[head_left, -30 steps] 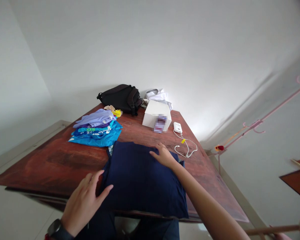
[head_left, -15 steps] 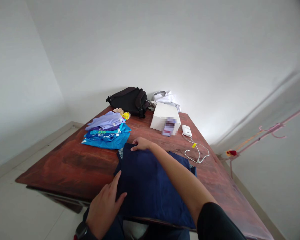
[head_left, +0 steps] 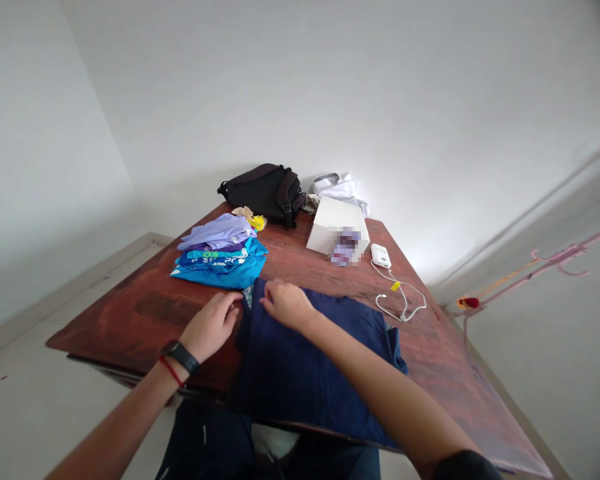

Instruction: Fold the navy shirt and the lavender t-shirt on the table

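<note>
A dark navy cloth garment (head_left: 315,360) lies spread on the near part of the table, with a patterned grey-blue patch showing at its upper left corner. My right hand (head_left: 287,305) is over that corner, fingers curled down and closed on the cloth; the fingertips are partly hidden. Just left of the same corner is my left hand (head_left: 213,327), its thumb apart from the fingers, which reach to the garment's edge. A black watch (head_left: 181,357) and a red cord are on the left wrist.
A folded clothes pile (head_left: 220,260), lavender over bright blue, sits beyond my left hand. Farther back are a black backpack (head_left: 265,190), a white box (head_left: 337,223) and white cloth. A white device (head_left: 380,256) with a cable lies right. A pink rack (head_left: 550,259) stands beside the wooden table (head_left: 130,320).
My left hand has moved up from the garment's lower left side to its upper left corner. My right hand stays near that corner, its fingers now more curled. The view has shifted slightly.
</note>
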A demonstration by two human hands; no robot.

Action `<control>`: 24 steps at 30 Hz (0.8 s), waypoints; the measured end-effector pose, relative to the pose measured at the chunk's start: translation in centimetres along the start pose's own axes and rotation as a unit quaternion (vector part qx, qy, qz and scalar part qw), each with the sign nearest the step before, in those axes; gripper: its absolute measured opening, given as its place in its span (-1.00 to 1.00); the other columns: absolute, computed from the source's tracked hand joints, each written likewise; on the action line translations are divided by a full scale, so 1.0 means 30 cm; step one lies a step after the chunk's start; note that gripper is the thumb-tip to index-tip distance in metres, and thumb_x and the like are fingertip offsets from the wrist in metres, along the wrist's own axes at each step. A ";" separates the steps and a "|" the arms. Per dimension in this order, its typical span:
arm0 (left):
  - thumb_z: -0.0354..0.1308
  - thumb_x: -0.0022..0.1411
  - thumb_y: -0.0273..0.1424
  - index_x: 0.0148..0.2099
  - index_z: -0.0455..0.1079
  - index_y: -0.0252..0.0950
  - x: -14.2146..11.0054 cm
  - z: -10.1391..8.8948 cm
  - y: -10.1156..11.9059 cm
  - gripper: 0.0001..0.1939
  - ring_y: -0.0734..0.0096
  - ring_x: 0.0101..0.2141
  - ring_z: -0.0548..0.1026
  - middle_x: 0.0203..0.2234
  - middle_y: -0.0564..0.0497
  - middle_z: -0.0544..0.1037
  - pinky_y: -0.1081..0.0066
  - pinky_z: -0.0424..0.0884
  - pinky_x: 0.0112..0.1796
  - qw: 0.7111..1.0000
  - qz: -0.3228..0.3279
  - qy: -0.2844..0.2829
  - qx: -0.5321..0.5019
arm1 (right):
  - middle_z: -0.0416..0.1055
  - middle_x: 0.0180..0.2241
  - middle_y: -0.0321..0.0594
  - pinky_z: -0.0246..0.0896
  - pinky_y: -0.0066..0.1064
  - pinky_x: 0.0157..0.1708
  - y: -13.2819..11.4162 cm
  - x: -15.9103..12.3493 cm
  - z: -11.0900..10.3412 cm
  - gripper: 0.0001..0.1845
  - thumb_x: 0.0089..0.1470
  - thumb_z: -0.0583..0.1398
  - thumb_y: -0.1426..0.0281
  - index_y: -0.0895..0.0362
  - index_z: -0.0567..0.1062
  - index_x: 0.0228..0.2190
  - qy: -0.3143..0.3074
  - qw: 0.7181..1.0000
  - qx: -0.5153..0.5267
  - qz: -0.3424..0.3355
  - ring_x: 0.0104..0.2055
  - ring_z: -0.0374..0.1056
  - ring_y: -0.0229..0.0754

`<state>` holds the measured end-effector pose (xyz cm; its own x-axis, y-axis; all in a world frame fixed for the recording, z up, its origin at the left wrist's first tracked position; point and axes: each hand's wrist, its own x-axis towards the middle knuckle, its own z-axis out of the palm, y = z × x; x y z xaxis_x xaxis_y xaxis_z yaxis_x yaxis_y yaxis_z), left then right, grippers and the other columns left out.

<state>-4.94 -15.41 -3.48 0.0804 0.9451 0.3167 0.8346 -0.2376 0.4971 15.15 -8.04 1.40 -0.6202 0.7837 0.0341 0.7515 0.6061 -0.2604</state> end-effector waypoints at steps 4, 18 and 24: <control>-0.09 0.26 -0.66 0.11 0.48 -0.19 0.177 -0.006 -0.068 -0.49 0.22 -0.02 0.50 0.00 -0.09 0.50 0.22 0.41 0.06 0.977 0.178 -0.117 0.022 | 0.53 -0.23 0.07 0.43 -0.10 -0.25 -0.222 -0.199 0.097 -0.37 0.06 0.27 -0.10 0.24 0.54 -0.17 -0.110 0.992 -0.038 -0.053 -0.22 0.50 0.14; -0.03 0.14 -0.67 0.01 0.54 -0.22 0.350 0.017 -0.120 -0.50 0.19 0.02 0.51 0.22 -0.08 0.37 0.17 0.46 0.06 0.944 0.249 -0.193 0.101 | 0.51 -0.28 0.01 0.36 -0.29 -0.40 -0.320 -0.357 0.179 -0.79 0.14 0.19 0.35 0.23 0.52 -0.24 -0.005 1.000 -0.005 -0.003 -0.27 0.49 0.02; -0.08 0.08 -0.63 0.00 0.49 -0.27 0.421 -0.012 -0.032 -0.50 0.27 0.17 0.40 0.14 -0.07 0.47 0.15 0.24 0.25 0.945 0.273 -0.177 0.023 | 0.50 -0.39 -0.21 0.17 -0.42 -0.40 -0.271 -0.441 0.087 -0.91 0.03 0.16 0.42 0.11 0.45 -0.35 0.103 0.979 0.147 0.101 -0.41 0.42 -0.17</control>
<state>-4.93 -3.32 0.35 0.6757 0.7030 0.2220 0.6392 -0.7087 0.2986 16.67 -23.71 0.55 -0.3846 0.9124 0.1397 0.7382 0.3949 -0.5468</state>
